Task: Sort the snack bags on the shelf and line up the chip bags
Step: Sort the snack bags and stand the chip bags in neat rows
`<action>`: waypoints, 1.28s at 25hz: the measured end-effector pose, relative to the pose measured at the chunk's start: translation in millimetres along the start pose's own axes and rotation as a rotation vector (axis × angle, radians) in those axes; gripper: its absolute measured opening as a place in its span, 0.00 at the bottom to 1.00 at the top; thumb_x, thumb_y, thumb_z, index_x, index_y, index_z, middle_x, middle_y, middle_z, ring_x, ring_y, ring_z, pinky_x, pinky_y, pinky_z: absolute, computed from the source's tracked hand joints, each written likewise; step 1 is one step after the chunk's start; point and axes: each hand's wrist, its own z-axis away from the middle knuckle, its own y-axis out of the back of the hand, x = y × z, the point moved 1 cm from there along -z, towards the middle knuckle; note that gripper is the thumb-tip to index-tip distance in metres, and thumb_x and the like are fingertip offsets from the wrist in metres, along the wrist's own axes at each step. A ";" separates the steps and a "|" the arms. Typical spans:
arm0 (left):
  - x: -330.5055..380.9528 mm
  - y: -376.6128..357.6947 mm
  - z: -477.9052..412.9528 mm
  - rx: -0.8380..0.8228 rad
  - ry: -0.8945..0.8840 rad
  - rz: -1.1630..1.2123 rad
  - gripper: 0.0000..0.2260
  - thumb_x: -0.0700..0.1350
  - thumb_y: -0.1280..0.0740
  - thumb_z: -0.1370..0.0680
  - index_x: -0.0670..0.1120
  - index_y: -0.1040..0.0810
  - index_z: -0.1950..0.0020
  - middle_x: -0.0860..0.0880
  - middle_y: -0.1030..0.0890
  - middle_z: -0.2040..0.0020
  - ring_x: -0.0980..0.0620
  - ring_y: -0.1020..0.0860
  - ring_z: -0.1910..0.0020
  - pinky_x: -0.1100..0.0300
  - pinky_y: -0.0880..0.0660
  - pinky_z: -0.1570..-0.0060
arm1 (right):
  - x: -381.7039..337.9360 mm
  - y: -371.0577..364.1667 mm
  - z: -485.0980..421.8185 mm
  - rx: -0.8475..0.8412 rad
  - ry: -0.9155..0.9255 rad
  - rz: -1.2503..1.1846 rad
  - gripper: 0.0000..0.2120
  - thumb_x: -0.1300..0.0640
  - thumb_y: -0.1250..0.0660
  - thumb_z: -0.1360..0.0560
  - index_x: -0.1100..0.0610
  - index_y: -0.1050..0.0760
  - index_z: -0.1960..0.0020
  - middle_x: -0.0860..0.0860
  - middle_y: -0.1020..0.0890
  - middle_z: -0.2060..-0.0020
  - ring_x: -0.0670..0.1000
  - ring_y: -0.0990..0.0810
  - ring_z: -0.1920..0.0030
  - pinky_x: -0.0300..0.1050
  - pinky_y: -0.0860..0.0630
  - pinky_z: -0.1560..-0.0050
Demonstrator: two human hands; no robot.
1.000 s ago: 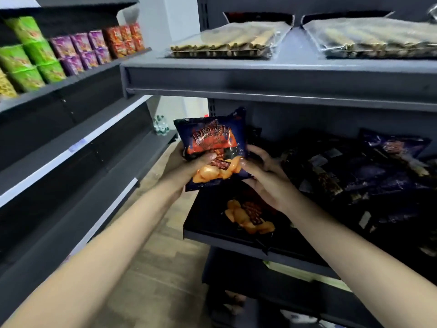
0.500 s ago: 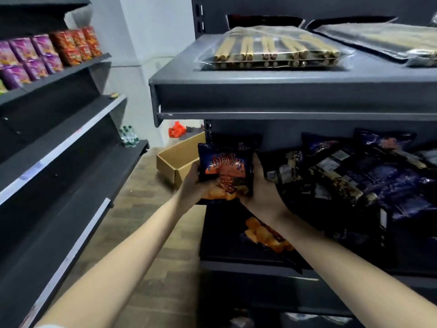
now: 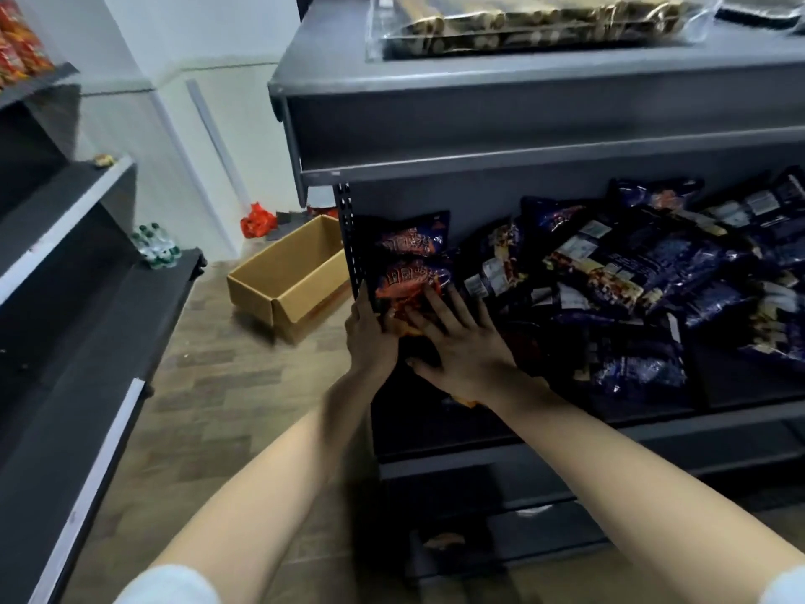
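Foil chip bag (image 3: pixel 409 284), dark blue with red-orange print, at left end of grey metal shelf (image 3: pixel 631 431)

Sits just in front of a second matching bag (image 3: pixel 411 239). Gripped along its left edge by the left hand (image 3: pixel 370 331); pressed on its front by the flat, straight-fingered right hand (image 3: pixel 464 346). Likely to slump forward off the front edge once let go, being puffy and light. Open brown cardboard box (image 3: pixel 250 294) on the floor: no contents visible.

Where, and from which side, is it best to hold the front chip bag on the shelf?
Probably by its two side edges, reaching in from the front: the front chip bag stands upright, face out, with another bag close behind.
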 end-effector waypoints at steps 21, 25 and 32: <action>38.4 1.1 30.9 0.273 -0.317 -0.227 0.29 0.49 0.47 0.27 0.43 0.41 0.26 0.41 0.41 0.26 0.41 0.41 0.28 0.40 0.52 0.29 | 34.9 34.8 30.5 0.551 0.103 -0.899 0.23 0.53 0.37 0.26 0.58 0.32 0.32 0.54 0.35 0.30 0.47 0.38 0.29 0.41 0.41 0.28; 109.7 -13.8 36.3 0.282 -0.620 -0.224 0.25 0.46 0.42 0.27 0.43 0.36 0.30 0.39 0.36 0.28 0.41 0.38 0.31 0.37 0.40 0.33 | 95.0 64.2 51.2 0.650 0.098 -0.665 0.24 0.52 0.40 0.27 0.58 0.30 0.33 0.52 0.36 0.30 0.54 0.37 0.29 0.60 0.38 0.30; 195.6 -102.1 47.9 -0.013 -0.795 -0.355 0.32 0.58 0.40 0.31 0.46 0.33 0.30 0.40 0.38 0.27 0.36 0.35 0.32 0.42 0.35 0.35 | 201.9 84.8 101.3 0.579 -0.187 -0.436 0.31 0.52 0.39 0.30 0.55 0.37 0.28 0.59 0.43 0.26 0.61 0.46 0.26 0.60 0.46 0.27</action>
